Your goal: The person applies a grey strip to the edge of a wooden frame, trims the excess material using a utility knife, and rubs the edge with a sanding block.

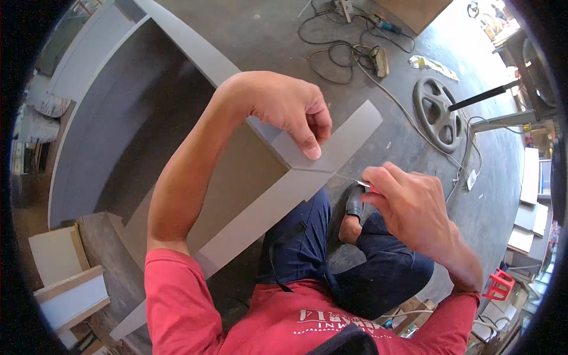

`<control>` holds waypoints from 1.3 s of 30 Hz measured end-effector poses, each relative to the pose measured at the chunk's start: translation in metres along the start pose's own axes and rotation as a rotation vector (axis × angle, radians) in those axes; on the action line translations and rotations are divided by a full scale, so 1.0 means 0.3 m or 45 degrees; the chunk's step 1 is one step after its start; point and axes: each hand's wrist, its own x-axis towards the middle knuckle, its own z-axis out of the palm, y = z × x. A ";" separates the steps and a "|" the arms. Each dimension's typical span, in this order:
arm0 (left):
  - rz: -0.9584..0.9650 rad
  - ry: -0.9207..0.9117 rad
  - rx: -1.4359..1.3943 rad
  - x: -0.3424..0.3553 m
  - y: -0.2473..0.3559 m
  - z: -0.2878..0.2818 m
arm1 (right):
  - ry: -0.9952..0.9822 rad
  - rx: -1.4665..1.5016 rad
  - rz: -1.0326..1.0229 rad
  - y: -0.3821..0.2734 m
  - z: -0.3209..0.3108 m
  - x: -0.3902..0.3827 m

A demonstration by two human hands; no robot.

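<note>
My left hand (290, 112) grips the corner of a grey laminated frame, its thumb pressed on a light grey strip (236, 231) near where two pieces meet at a seam, its other fingers curled and partly hidden. My right hand (414, 210) is closed around a small red-handled blade tool (373, 189), just right of that seam, with a thin metal blade pointing toward it. Inside the frame is a dark curved grey panel (118, 118). The frame lies across my left side and over my lap.
Tangled cables (331, 47) with a power tool (384, 26) and a wheel-like base (432, 112) lie on the concrete floor (355, 89). Board offcuts (59, 254) are stacked at left, more boards (526, 219) at right, near a red plastic stool (497, 284). A wooden box (414, 12) stands ahead.
</note>
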 end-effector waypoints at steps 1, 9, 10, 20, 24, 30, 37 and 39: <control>-0.003 0.007 -0.011 0.001 0.001 0.001 | -0.042 -0.031 0.011 0.000 0.007 0.020; 0.017 0.100 0.198 0.013 -0.015 -0.001 | -0.333 -0.169 -0.105 -0.027 0.003 0.115; 0.019 0.112 0.191 0.013 -0.019 -0.002 | -0.348 -0.183 -0.089 -0.027 0.003 0.122; -0.003 0.068 0.196 0.014 -0.010 -0.003 | -0.438 -0.204 -0.052 -0.045 -0.012 0.148; 0.020 0.093 0.198 0.008 -0.010 0.001 | -0.455 -0.195 -0.050 -0.043 -0.008 0.149; -0.014 0.102 0.216 0.003 -0.004 0.002 | -0.489 -0.151 -0.023 -0.058 -0.015 0.161; 0.008 0.066 0.191 0.005 -0.007 0.000 | -0.604 -0.171 0.010 -0.067 -0.043 0.187; 0.045 0.063 0.203 0.004 -0.008 0.003 | -0.620 -0.191 -0.002 -0.070 -0.053 0.186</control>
